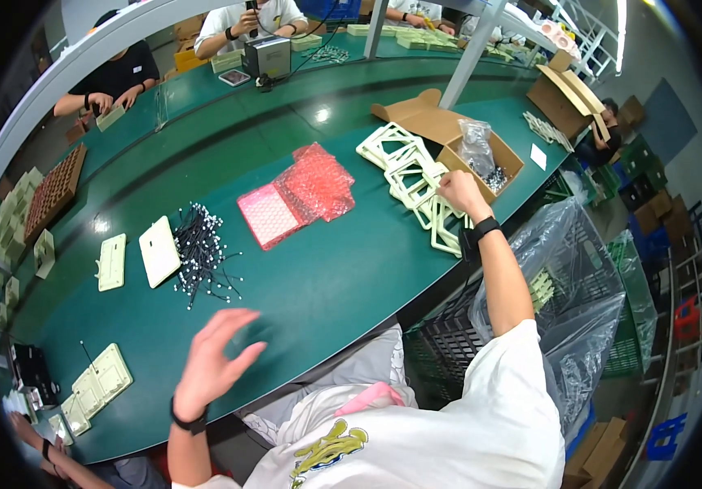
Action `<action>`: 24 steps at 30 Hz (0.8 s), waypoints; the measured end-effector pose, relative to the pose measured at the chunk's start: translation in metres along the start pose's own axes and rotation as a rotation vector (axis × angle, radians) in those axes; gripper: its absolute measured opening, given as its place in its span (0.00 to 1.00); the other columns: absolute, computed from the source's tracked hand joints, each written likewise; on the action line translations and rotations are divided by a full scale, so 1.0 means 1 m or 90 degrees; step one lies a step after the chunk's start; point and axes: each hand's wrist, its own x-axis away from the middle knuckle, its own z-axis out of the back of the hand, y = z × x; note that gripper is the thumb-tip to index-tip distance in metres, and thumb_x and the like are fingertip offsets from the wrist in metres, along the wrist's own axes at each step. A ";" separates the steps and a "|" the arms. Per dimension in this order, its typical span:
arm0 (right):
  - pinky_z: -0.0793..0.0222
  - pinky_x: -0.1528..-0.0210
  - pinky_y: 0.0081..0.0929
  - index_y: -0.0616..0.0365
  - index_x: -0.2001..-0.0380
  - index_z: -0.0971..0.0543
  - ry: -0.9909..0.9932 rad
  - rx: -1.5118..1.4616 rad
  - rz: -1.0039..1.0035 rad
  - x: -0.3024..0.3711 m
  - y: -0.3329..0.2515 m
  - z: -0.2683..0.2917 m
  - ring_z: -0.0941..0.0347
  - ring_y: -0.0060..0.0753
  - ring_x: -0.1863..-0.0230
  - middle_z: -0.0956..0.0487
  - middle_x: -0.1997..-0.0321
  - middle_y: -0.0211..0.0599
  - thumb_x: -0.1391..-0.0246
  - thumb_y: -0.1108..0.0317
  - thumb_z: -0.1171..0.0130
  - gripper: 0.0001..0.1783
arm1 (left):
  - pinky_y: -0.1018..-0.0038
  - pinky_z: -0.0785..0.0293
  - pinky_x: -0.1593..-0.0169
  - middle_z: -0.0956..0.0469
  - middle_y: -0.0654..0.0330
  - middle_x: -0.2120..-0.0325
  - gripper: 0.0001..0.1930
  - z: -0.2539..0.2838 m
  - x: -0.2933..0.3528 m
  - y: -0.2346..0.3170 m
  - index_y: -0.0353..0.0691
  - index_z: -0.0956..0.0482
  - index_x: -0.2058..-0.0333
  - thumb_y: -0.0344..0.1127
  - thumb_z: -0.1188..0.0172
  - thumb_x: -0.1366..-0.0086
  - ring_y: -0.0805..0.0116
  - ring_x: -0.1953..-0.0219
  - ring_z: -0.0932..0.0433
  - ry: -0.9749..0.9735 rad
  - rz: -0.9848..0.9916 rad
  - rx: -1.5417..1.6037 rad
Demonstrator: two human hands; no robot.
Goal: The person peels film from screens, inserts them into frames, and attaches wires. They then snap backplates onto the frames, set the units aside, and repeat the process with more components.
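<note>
My left hand (216,363) hovers over the near edge of the green table, fingers spread and thumb apart, holding nothing. My right hand (461,194) reaches to the right side, its fingers closed on the edge of a pale green plastic frame in a loose, overlapping heap of frames (408,183). The fingertips partly hide the grip. Just beyond that hand stands an open cardboard box (507,173) holding a clear plastic bag (475,143) and small dark and white parts. Red bubble-wrap pouches (314,183) lie at mid-table, left of the frames.
Short black cables (200,253) with white ends lie in a pile beside pale green panels (159,251). More panels (106,375) line the left near edge, by a co-worker's hand (21,425). Below my right arm stands a black crate (449,330) lined with clear plastic. Several people work across the table.
</note>
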 end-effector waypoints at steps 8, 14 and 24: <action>0.20 0.54 0.45 0.66 0.63 0.14 0.102 -0.036 0.081 0.012 -0.044 0.021 0.16 0.60 0.61 0.14 0.64 0.57 0.44 0.66 0.29 0.13 | 0.69 0.17 0.46 0.15 0.52 0.50 0.17 -0.087 -0.053 -0.021 0.32 0.17 0.46 0.29 0.30 0.31 0.59 0.50 0.14 -0.115 0.068 0.221; 0.25 0.52 0.48 0.64 0.63 0.19 0.096 -0.062 0.466 0.113 -0.215 0.038 0.22 0.59 0.56 0.21 0.60 0.54 0.42 0.74 0.35 0.05 | 0.64 0.14 0.48 0.16 0.46 0.50 0.19 -0.069 -0.046 -0.060 0.31 0.25 0.38 0.37 0.45 0.19 0.55 0.49 0.13 0.053 0.343 0.654; 0.22 0.54 0.42 0.64 0.63 0.19 -0.240 -0.229 0.647 0.241 -0.331 -0.100 0.23 0.51 0.54 0.22 0.60 0.47 0.52 0.79 0.38 0.10 | 0.62 0.15 0.47 0.16 0.48 0.50 0.20 -0.030 0.055 -0.090 0.34 0.31 0.33 0.35 0.48 0.19 0.55 0.51 0.13 0.171 0.509 0.742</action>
